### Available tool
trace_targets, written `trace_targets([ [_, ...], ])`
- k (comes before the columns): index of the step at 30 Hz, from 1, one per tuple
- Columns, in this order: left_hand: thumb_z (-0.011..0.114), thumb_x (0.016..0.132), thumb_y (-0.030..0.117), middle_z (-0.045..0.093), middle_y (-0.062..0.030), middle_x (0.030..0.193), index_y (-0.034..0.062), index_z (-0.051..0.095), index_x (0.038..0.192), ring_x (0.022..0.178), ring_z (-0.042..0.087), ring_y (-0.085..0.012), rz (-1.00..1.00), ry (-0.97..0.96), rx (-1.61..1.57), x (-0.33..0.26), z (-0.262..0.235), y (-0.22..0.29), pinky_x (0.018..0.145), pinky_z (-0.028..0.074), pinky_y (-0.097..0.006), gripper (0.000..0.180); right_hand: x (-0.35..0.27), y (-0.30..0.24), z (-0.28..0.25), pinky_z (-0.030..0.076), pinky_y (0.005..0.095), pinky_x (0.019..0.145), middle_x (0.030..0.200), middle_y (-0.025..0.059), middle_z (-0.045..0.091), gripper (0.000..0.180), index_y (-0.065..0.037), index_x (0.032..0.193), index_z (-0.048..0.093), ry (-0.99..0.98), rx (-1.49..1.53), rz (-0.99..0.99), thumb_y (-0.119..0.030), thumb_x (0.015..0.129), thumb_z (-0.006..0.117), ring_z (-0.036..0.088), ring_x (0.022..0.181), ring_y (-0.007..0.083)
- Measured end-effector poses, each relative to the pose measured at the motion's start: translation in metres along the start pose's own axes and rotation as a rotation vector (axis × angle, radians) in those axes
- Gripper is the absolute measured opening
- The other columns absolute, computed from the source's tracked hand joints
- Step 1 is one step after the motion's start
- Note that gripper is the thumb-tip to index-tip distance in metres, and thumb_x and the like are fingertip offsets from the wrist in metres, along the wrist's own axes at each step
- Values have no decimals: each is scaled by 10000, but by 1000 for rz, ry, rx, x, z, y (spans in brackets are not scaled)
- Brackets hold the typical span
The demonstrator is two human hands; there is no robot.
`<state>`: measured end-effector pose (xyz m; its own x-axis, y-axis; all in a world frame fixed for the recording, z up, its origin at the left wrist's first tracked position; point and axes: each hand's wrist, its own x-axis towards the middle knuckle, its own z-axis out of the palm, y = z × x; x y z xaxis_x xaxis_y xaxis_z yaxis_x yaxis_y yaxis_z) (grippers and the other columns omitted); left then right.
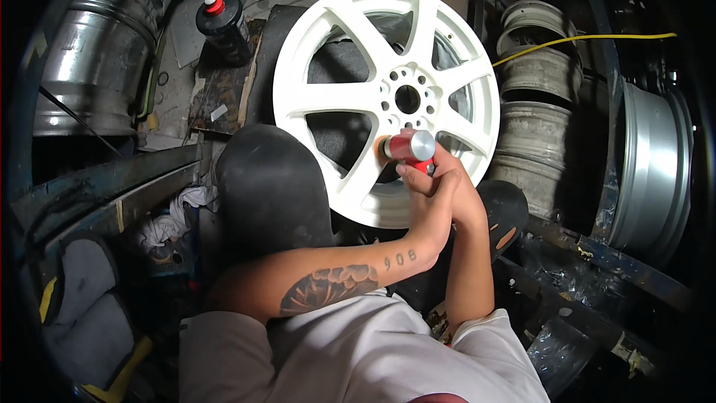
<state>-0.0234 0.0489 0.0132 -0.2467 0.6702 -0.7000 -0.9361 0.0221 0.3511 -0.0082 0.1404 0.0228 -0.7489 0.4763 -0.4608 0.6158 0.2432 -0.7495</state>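
Observation:
A white multi-spoke car wheel rim [339,97] lies face up before me, leaning on a dark padded surface. I hold a compact red rotary power tool [406,147] with a silver round cap, its small round head against a lower spoke beside the hub. An orange-brown patch shows on the spoke at that head. My right hand [453,170] is closed around the tool's body. Crossing in front from the left, my left hand [429,194] is closed at the tool's lower part and overlaps the right; some fingers of both are hidden.
A black bottle with a red cap [224,30] stands on a board at the far left. Bare metal rims [541,75] are stacked on the right, near a yellow cable [589,37] and a silver rim [649,168]. Shiny metal barrels [89,67] stand left. My dark-clad knee [272,179] is close to the rim.

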Motion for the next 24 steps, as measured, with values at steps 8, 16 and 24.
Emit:
trace_targets([
  [8, 639, 995, 514, 384, -149, 1599, 78, 159, 1672, 1485, 397, -254, 38, 38, 13, 10, -1, -18, 1164, 380, -415, 937, -5, 14, 7, 532, 322, 878, 1052, 45, 754, 487, -45, 1364, 640, 87, 113, -24, -208, 931, 793, 652, 940, 144],
  [16, 647, 991, 496, 546, -91, 1385, 103, 365, 1529, 1204, 584, -181, -96, -125, 133, 0, 3, -11, 934, 493, -363, 723, -19, 19, -21, 543, 335, 895, 1091, 98, 767, 510, -102, 1368, 648, 26, 121, 40, -328, 933, 788, 707, 956, 201],
  [24, 676, 979, 428, 560, -43, 1236, 136, 330, 1474, 1023, 577, -123, 6, -208, 444, 5, 11, 17, 792, 476, -292, 670, -7, 40, -26, 481, 315, 1027, 1260, 74, 692, 539, -4, 1417, 578, 132, 528, -107, -202, 961, 785, 607, 1138, 146],
])
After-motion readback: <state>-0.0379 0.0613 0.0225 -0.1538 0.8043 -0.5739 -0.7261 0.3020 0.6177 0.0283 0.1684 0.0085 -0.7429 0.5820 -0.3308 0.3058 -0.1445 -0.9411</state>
